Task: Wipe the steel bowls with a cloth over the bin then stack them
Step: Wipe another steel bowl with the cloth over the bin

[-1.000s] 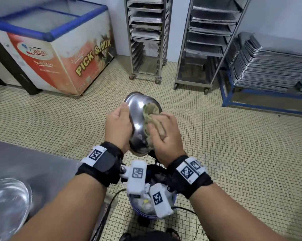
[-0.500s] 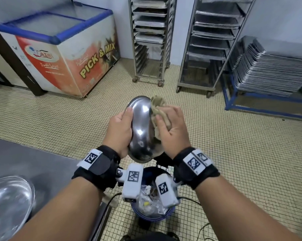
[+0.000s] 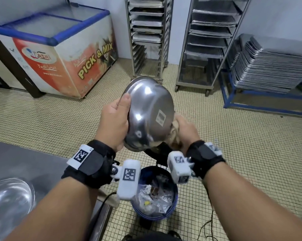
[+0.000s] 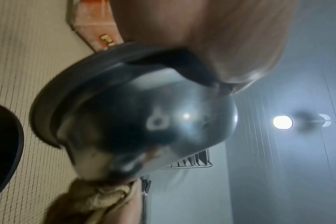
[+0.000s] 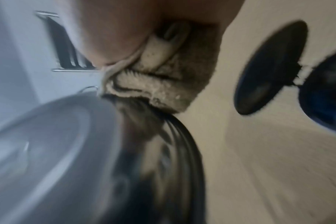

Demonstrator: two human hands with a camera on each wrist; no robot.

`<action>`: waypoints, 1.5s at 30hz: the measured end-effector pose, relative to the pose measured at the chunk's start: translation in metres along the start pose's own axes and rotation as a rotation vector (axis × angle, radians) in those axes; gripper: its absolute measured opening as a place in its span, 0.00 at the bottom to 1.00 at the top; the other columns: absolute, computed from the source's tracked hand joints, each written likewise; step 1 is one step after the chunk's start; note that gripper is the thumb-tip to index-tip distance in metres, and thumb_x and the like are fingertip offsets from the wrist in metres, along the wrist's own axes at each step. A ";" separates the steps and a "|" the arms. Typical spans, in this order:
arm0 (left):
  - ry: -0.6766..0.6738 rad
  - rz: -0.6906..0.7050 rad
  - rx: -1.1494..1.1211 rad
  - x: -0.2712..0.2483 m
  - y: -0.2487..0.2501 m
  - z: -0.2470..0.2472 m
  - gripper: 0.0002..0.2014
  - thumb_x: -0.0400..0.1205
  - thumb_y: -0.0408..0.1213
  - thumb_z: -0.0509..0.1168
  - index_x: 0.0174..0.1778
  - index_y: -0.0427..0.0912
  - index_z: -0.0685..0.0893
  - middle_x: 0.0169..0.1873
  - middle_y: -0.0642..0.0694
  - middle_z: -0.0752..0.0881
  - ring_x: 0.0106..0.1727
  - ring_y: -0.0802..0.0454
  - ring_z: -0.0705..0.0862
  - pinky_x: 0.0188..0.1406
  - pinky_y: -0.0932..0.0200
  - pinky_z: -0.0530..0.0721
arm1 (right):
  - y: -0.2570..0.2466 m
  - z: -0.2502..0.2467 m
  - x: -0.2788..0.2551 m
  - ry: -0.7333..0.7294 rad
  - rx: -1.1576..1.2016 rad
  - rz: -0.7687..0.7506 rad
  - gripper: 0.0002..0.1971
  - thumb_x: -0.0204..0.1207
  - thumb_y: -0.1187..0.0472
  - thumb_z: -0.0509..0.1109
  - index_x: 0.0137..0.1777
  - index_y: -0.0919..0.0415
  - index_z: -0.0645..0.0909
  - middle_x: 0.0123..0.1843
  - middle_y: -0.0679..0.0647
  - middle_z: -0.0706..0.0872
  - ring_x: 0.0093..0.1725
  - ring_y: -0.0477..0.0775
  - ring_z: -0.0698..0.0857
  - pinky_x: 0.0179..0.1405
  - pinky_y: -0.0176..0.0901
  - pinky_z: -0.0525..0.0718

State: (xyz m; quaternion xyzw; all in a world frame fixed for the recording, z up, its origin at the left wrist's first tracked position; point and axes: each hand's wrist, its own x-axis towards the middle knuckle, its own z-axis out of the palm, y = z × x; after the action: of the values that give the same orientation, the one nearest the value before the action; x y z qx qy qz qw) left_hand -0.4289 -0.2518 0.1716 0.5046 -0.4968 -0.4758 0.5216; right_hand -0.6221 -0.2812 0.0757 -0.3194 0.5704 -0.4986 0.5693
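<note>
I hold the steel bowl (image 3: 149, 113) in mid-air above the blue bin (image 3: 172, 204), which stands on the tiled floor (image 3: 251, 153) just beside the worktop (image 3: 25, 164).

1. Left hand (image 3: 114, 122): curled around the bowl's left rim, thumb (image 3: 125, 100) lying on the outer wall near the upper edge. The remaining fingers are hidden behind the bowl.
2. Bowl: turned so that its convex outer side and flat base face me. A small rectangular label (image 3: 160, 117) sits on the base. In the left wrist view the bowl (image 4: 136, 118) fills the centre, blurred, with the rim to the left.
3. Right hand (image 3: 186, 131): positioned at the bowl's lower right edge, gripping a bunched beige cloth (image 3: 174, 134). The right wrist view shows the cloth (image 5: 159, 84) clamped under the fingers and pressed against the bowl's rim (image 5: 175, 121). Whether the cloth touches the inner or outer surface, I cannot tell; both wrist views are blurred.
4. Bin: open, containing crumpled clear plastic and scraps. Its dark lid (image 5: 270, 68) stands tilted up behind it.
5. A second steel bowl (image 3: 9, 204) rests on the worktop at the lower left, opening upward.

Background: a chest freezer (image 3: 59, 49), two tray racks (image 3: 148, 35) and stacked metal trays (image 3: 271, 66).
</note>
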 end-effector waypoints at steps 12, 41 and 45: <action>-0.268 -0.197 -0.148 0.012 -0.017 -0.019 0.23 0.86 0.21 0.60 0.76 0.42 0.75 0.52 0.40 0.88 0.43 0.48 0.90 0.38 0.58 0.91 | 0.030 -0.004 -0.012 0.043 0.502 0.123 0.17 0.89 0.47 0.63 0.73 0.49 0.82 0.70 0.63 0.87 0.66 0.72 0.87 0.44 0.56 0.90; -0.003 -0.225 0.001 0.024 -0.008 -0.005 0.13 0.90 0.32 0.58 0.64 0.45 0.86 0.53 0.44 0.89 0.45 0.49 0.87 0.41 0.53 0.88 | 0.013 0.001 -0.023 0.181 0.134 -0.117 0.06 0.88 0.55 0.66 0.55 0.45 0.85 0.61 0.51 0.91 0.57 0.50 0.91 0.60 0.51 0.89; 0.027 -0.181 0.105 0.018 -0.012 0.002 0.15 0.92 0.52 0.56 0.55 0.54 0.87 0.53 0.42 0.89 0.54 0.36 0.90 0.51 0.35 0.91 | 0.006 0.007 -0.023 0.173 -0.216 -0.440 0.11 0.87 0.54 0.67 0.66 0.51 0.85 0.64 0.47 0.85 0.60 0.37 0.85 0.60 0.32 0.84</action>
State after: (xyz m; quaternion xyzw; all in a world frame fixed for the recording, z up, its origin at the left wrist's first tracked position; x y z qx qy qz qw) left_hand -0.4298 -0.2703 0.1601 0.5803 -0.4663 -0.4877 0.4559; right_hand -0.6109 -0.2599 0.0789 -0.4509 0.5836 -0.5721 0.3588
